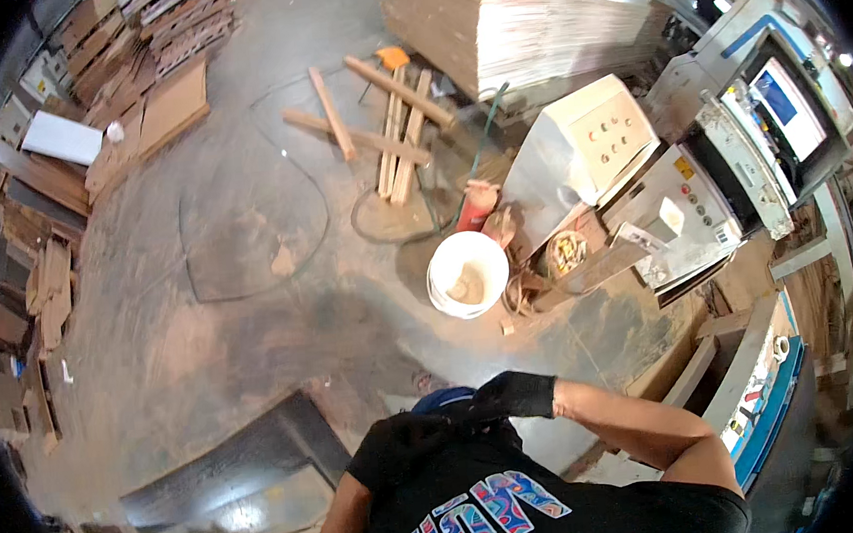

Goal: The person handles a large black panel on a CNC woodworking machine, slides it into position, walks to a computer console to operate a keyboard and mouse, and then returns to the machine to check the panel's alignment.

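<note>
Both my hands wear black gloves and come together low in front of my black shirt (466,509). My left hand (398,447) is bent inward with its fingers curled closed. From the other side, my right hand (517,397) reaches across, its fingers pinched together close to the left one's fingertips. Whatever lies between the fingers is lost against the dark gloves and shirt. A patch of blue fabric (442,399) shows just beyond the fingertips.
Ahead on the floor stands a white bucket (468,273) beside a red cylinder (477,205). Loose wooden beams (401,138) lie crossed farther off, near a stack of sheets (569,35). Control cabinets (592,143) and a monitor (788,108) are at right. A cable (327,214) loops over the floor.
</note>
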Motion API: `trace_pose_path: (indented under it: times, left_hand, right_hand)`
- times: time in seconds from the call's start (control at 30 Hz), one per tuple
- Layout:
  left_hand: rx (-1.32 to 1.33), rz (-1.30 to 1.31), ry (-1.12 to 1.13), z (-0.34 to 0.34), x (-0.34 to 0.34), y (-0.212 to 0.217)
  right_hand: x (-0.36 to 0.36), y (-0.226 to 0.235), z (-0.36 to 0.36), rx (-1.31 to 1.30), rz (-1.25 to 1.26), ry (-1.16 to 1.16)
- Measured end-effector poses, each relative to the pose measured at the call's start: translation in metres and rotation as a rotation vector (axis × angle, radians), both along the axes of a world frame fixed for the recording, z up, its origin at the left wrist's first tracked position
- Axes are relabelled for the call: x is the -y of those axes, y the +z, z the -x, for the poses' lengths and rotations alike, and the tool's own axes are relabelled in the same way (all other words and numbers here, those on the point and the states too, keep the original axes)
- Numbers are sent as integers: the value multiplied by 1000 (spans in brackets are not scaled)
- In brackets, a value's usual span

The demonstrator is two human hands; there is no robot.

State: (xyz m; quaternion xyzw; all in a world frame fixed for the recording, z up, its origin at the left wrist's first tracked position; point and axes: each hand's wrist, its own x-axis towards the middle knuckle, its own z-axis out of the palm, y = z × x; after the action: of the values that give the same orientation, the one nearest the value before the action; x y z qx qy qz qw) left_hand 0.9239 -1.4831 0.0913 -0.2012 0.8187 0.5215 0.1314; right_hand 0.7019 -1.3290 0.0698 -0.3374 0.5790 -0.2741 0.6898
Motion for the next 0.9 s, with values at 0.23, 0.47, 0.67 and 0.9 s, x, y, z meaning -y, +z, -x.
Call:
trace_pose_path:
  times: [0.23, 0.47, 0.67, 0.9]
  left_hand:
    - [-62, -191, -48, 26, -10, 13]
    - [40, -24, -143, 41, -20, 21]
    - [-122, 20, -43, 44, -28, 13]
    - [41, 5, -177, 43, -23, 18]
  right_hand:
    - [-16, 11, -10, -22, -49, -134]
    - [-21, 11, -14, 46, 24, -254]
    - [-23, 19, -3, 70, -114, -297]
    - [-22, 22, 10, -23, -62, -107]
